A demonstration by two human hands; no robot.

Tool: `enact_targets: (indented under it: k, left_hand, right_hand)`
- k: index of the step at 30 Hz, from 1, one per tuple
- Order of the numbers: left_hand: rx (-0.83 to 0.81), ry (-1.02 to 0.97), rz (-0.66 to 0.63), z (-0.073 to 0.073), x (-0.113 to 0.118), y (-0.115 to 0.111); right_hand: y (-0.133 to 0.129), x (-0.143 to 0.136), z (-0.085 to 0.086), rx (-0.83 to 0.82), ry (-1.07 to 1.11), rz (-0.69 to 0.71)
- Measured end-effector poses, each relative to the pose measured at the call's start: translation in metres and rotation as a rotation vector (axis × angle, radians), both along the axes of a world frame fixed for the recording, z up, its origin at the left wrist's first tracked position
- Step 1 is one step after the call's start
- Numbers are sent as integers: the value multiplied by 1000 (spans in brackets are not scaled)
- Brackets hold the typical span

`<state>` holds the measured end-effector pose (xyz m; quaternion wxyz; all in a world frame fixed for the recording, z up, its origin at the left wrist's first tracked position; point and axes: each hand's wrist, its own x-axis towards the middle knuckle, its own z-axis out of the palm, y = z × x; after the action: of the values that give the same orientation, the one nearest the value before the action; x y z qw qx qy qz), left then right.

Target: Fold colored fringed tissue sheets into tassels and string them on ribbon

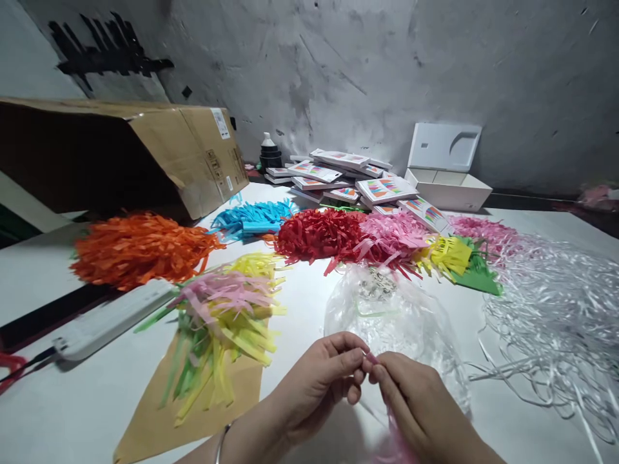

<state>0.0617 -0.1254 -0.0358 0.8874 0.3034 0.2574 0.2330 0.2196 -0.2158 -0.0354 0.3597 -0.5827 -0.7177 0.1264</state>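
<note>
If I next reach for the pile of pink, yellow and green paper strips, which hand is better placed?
Likely the left hand: it is nearer to this strip pile on the flat brown sheet. The right hand is farther, and might alone hold the thin pink piece, where both hands meet.

Pink piece point(398, 439) prob. paper; bag point(430, 341) glossy plstc; wall point(358, 71) rough, matt.

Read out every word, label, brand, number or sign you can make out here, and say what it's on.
No text is readable.
White label on the cardboard box: too small to read.
Dark printed marks on the same box: too small and blurred.
Flat packages with colourful pictures: any lettering is too small.
Black strokes on the wall: no legible word.
</note>
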Motion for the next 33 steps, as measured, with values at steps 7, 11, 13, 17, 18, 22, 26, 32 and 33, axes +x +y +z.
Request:
enact_targets:
  k: [7, 11, 13, 17, 18, 22, 26, 32, 33]
  left_hand:
    - [221, 91, 151, -8, -5, 7]
    - [272, 162, 155, -14, -4, 5]
    - [260, 173, 154, -14, -3, 2]
    - [242, 165, 146, -12, 1, -3]
    - [246, 170, 146, -11, 2, -4]
    - [299, 204, 144, -12, 3, -5]
    - [371, 195, 60, -8, 0, -6]
    - [549, 234, 85, 2, -7, -7]
    - [565, 243, 83, 2, -8, -7]
  right_hand:
    - [15, -17, -10, 132, -161, -34]
    - [14, -16, -14, 130, -146, -13]
    - [13, -15, -16, 134, -144, 1]
    - [10, -13, -17, 116, -133, -8]
    - [9, -12, -18, 107, -139, -8]
    - [5, -8, -18, 68, -184, -7]
    - [0, -3, -17, -68, -57, 53]
    - [1, 0, -18, -58, -8, 129]
    - [1, 0, -19, -27, -32, 121]
